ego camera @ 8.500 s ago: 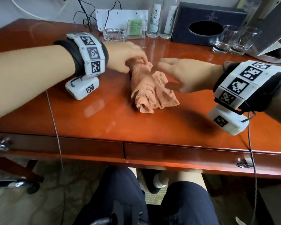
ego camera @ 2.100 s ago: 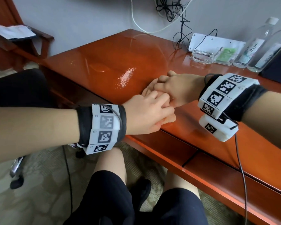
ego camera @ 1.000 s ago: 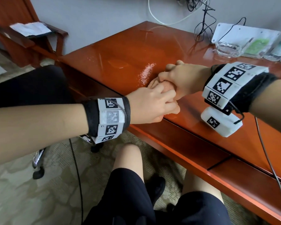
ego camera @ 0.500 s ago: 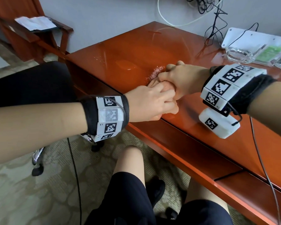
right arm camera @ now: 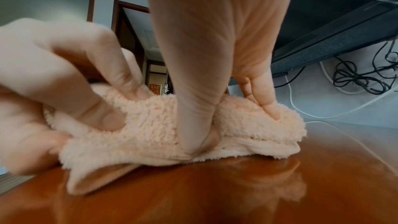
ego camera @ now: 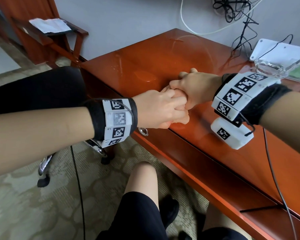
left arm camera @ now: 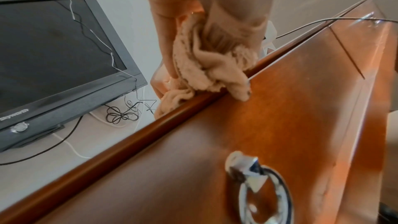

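A rolled peach terry cloth (ego camera: pixel 181 118) lies at the front edge of the glossy red-brown desk (ego camera: pixel 206 149). My left hand (ego camera: pixel 160 110) grips its near end, which hangs slightly over the desk edge; the left wrist view shows the cloth (left arm camera: pixel 206 67) bunched under those fingers (left arm camera: pixel 226 14). My right hand (ego camera: pixel 196 90) grips the far end. In the right wrist view its thumb (right arm camera: pixel 198 83) digs into the cloth (right arm camera: pixel 146 129) and the fingers press on top. The left hand (right arm camera: pixel 64 77) pinches the other end.
A wet smear (ego camera: pixel 145 77) shines on the desk beyond the hands. A glass ashtray (ego camera: pixel 268 70), a white panel (ego camera: pixel 284 51) and tangled cables (ego camera: pixel 235 13) stand at the back right. A ring drawer pull (left arm camera: pixel 258 192) hangs below the left hand. A black television (left arm camera: pixel 53 48) hangs above.
Both hands have kept hold of the cloth and slid it along the desk. The patch of white grains beside the right hand is no longer visible.
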### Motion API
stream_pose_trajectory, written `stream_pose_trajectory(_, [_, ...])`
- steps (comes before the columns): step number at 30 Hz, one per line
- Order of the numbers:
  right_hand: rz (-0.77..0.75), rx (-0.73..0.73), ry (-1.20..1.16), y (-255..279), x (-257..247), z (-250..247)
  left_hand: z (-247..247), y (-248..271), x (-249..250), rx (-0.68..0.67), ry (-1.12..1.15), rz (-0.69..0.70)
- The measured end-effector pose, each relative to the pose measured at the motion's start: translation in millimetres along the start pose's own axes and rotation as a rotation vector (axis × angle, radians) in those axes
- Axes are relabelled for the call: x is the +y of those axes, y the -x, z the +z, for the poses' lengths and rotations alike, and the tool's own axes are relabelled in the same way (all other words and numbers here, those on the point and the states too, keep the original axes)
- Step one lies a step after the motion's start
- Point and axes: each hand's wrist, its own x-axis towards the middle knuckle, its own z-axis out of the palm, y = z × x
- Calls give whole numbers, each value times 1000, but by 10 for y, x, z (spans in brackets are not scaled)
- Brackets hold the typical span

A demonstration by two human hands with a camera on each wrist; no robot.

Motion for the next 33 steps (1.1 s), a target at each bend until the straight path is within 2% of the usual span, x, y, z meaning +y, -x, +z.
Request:
stream_pose_trajectory(22, [-26,1,-6,-425,-135,-259,33,295,-407,-30,-93,17])
stream_pose_trajectory(31, [-11,-9,-38,-437,-151,-339,-57,403,-440,-196,-149,-34])
stream_pose_trajectory(33, [-42,19,-75,-395,-101,-322,-63,417,-441,-188,-187,-19])
